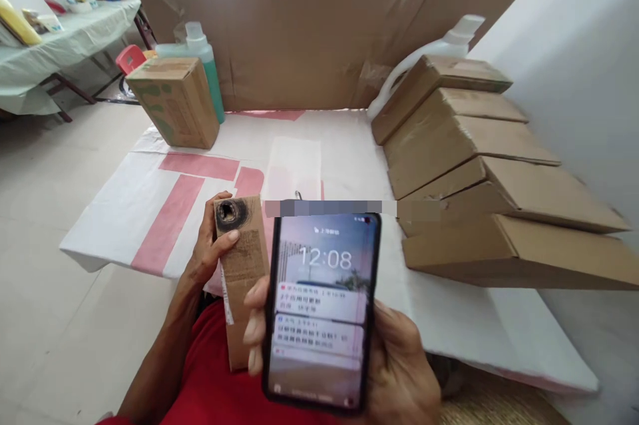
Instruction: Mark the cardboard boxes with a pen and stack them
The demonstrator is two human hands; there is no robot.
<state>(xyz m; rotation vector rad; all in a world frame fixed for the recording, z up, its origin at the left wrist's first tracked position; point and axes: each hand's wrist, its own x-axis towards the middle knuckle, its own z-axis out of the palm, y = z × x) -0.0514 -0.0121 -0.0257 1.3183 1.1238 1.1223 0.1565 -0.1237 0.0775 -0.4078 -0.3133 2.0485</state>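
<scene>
My right hand (404, 365) is wrapped round a smartphone (322, 318), which I hold upright close to the camera. The phone's lit lock screen reads 12:08 above several notification panels. My left hand (207, 248) grips a narrow cardboard box (244, 292) by its upper end, with the thumb on the front face. Near the top of that box is a dark-ringed, scorched-looking hole (228, 212). The lower end of the box stands in front of my red clothing (204, 372). Part of the box's right side is hidden behind the phone and my right fingers.
A table with a white and pink cover (344, 138) lies ahead. Several cardboard boxes (524, 192) lean in a row at the right, a white jug (429, 52) behind them. At back left stand a carton (174, 102) and a green bottle (212, 72). A cardboard panel (309, 25) closes the back.
</scene>
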